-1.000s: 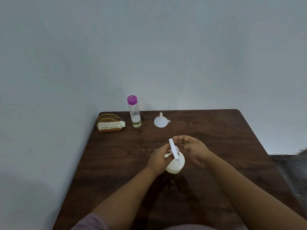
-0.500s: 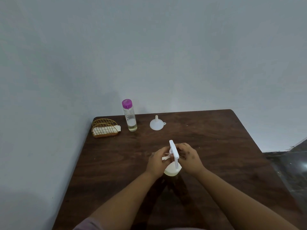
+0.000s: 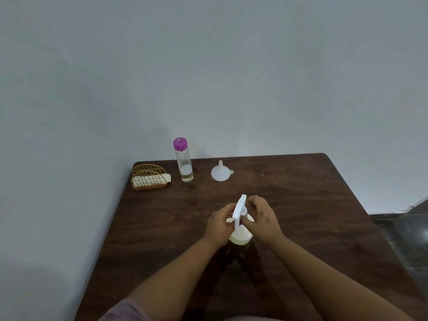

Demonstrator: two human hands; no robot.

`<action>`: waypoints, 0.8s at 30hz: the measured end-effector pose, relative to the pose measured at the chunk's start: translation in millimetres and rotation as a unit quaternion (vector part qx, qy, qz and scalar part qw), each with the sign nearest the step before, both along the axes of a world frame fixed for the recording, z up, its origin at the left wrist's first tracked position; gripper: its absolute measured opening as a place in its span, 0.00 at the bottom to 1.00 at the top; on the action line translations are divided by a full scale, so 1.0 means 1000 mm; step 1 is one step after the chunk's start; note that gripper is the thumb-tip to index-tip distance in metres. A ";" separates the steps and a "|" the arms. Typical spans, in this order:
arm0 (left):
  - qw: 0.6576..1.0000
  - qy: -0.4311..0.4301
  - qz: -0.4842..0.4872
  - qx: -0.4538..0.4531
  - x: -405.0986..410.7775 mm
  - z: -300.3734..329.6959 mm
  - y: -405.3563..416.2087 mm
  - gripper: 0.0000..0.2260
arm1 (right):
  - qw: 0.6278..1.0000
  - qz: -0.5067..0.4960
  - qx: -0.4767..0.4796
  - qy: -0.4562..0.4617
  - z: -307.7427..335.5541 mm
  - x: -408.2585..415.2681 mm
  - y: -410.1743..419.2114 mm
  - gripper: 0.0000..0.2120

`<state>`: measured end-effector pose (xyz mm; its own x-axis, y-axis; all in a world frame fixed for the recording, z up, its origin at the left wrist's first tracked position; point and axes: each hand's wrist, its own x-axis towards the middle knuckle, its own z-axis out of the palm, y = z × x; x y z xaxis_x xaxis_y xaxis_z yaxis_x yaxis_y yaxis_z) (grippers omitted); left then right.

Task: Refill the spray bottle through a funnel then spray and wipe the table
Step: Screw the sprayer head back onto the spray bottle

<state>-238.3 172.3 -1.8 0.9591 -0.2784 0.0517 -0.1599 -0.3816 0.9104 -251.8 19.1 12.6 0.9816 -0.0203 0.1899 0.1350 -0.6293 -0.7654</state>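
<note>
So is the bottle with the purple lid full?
No, nearly empty. The purple-lidded bottle stands upright with only a little yellowish liquid at its bottom.

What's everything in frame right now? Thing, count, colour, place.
White plastic spray bottle: 1, white, table centre, upright, both hands on it.
White plastic funnel: 1, translucent white, far side, spout up.
Clear bottle with purple cap: 1, a little pale liquid at its bottom, far left, left of the funnel.
Gold wire holder: 1, gold, far-left corner, white folded sheets inside.
Dark wooden table: 1, dark brown.
Grey wall: behind the table.
Left hand: 1, grip on the bottle body.
Right hand: 1, grip at the spray head.
</note>
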 end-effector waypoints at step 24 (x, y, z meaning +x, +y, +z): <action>1.000 -0.003 0.000 0.010 0.002 0.000 0.000 0.19 | 1.000 0.008 0.023 -0.011 -0.013 -0.002 0.003 0.11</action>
